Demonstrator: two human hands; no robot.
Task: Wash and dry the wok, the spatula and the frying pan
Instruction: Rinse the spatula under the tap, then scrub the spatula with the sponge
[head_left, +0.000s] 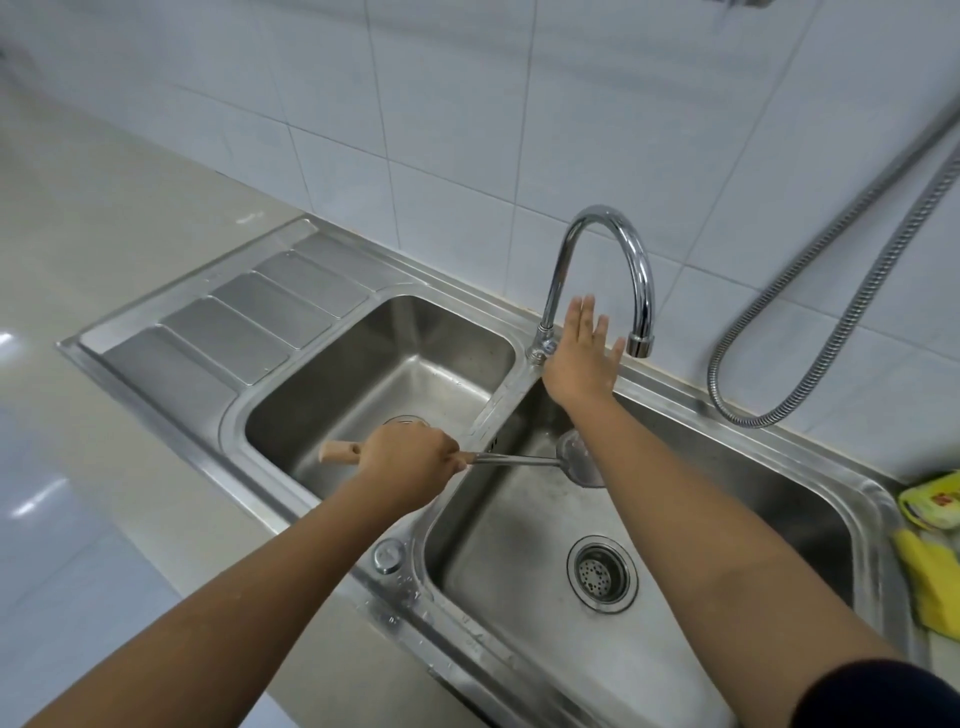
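Head view: left hand (402, 460) grips the wooden-handled steel spatula (582, 460); right hand (584, 358), fingers spread, nears the chrome faucet (602, 249), seemingly untouched; a sudden gush could splash.

The sink (332, 358) was brushed steel grey, its draining board (218, 327) ribbed in raised rectangular panels, lighter grey than the basins. The faucet (641, 270) shone mirror chrome; the hose (810, 260) beside it was silver with a fine ringed, spiralled pattern. The spatula (584, 460) had a pale wooden handle, a thin silver shaft and a dull grey metal blade. The wall tiles (467, 104) were plain white with grey grout lines in a grid. The countertop (78, 208) was a flat beige. At the far right lay a bright yellow sponge (932, 587) and a yellow-green packet (932, 501) with a spot of red print. A sleeve (883, 696) edge was dark navy
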